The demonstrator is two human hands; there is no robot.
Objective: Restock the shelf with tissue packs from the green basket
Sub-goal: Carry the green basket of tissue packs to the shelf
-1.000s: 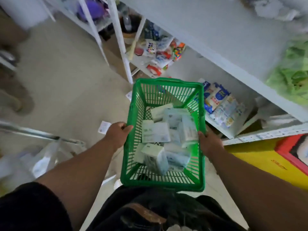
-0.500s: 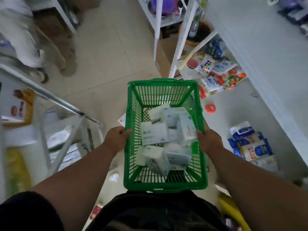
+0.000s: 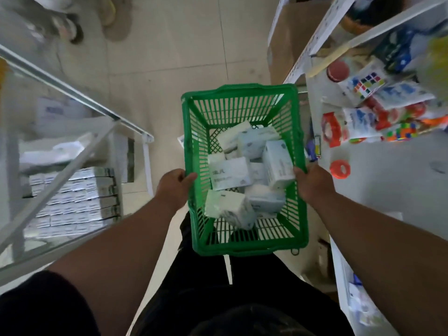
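**Basket held in the aisle**

Between two shelving units, the green basket [image 3: 244, 170] hangs at waist height, the left hand [image 3: 173, 187] and right hand [image 3: 312, 184] each clasping a side rim, arms extended. Since a second ago the view has swung from the right shelf [image 3: 378, 170] toward the floor. Pale tissue packs [image 3: 230, 177] lie jumbled inside.

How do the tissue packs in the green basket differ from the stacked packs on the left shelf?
The tissue packs in the green basket lie jumbled, tilted at different angles; the stacked packs on the left shelf sit in neat, aligned rows. The basket packs are carried, with the left hand and right hand gripping the rims; the shelf packs rest untouched. Both are pale and box-shaped.
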